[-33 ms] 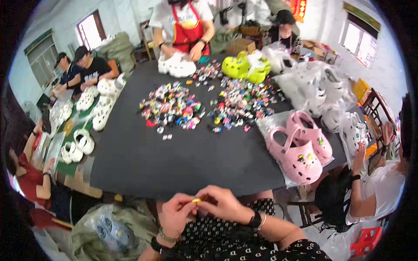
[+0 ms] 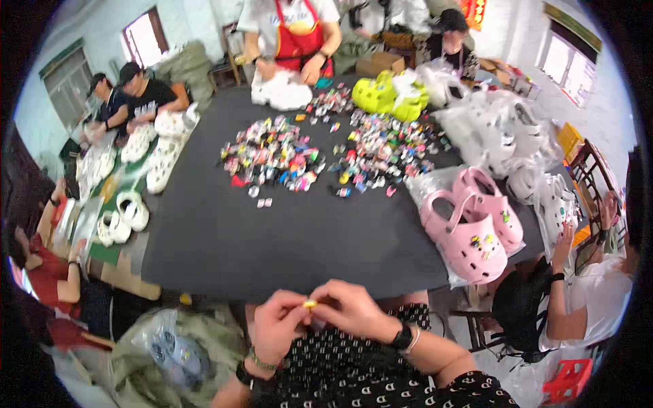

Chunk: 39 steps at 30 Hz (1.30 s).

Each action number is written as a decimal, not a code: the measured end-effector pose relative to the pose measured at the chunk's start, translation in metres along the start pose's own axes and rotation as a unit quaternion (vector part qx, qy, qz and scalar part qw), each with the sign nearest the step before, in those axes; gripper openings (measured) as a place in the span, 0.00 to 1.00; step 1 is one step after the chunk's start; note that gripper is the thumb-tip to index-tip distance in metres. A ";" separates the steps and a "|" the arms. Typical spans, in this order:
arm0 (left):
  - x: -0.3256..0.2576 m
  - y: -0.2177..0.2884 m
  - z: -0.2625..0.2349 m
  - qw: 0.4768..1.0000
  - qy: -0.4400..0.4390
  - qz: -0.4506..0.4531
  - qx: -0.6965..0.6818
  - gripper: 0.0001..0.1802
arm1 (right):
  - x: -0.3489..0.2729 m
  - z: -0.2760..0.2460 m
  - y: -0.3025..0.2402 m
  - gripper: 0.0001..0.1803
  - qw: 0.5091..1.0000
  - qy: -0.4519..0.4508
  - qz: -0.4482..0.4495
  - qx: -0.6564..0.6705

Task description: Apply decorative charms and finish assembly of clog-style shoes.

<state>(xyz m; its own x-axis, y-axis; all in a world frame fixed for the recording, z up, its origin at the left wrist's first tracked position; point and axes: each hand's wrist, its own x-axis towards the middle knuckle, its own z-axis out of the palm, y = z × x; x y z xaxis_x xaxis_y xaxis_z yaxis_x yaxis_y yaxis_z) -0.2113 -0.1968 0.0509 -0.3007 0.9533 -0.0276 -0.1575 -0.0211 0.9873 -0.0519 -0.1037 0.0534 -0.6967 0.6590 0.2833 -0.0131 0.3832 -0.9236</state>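
Observation:
Just off the near edge of the black table (image 2: 272, 251), both my hands meet over my lap. My left hand (image 2: 277, 326) and my right hand (image 2: 350, 311) are closed in a pinch on the same small yellow piece (image 2: 310, 304), which sits between the fingertips. It is too small to tell its exact kind. Beyond my hands lie two heaps of small colourful shoe charms, a left heap (image 2: 272, 155) and a right heap (image 2: 384, 153). To the right, a pair of pink clogs (image 2: 469, 238) with a few charms on them rests on a clear plastic bag.
White clogs in plastic bags (image 2: 490, 132) crowd the right side, behind the pink pair. Lime green clogs (image 2: 374, 95) stand at the back, near a person in a red apron (image 2: 299, 41) handling white clogs (image 2: 280, 92). Grey-blue clogs (image 2: 177, 357) lie in a sack at lower left.
The view has shifted slightly, and my hands appear a little higher in it. The pinch on the yellow piece is unchanged.

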 end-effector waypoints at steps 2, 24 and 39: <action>0.006 0.003 0.004 0.996 -0.003 0.084 0.030 0.07 | 0.005 -0.008 -0.004 0.09 1.000 -0.015 0.002 0.014; 0.005 0.003 -0.003 0.991 -0.001 0.103 0.085 0.13 | 0.028 -0.021 -0.009 0.09 0.976 0.012 0.137 0.170; 0.040 0.042 -0.126 0.852 0.126 0.242 0.447 0.06 | 0.044 -0.159 0.003 0.13 0.902 0.173 -0.050 -0.391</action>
<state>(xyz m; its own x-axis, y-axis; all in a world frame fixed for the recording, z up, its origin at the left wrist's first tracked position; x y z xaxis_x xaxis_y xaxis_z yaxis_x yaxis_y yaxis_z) -0.3479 -0.1977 0.0713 -0.3368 0.8014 0.4943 0.7878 -0.0477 0.6140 0.0315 0.0290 0.1041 -0.4519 0.7067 0.5444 0.5417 0.7023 -0.4619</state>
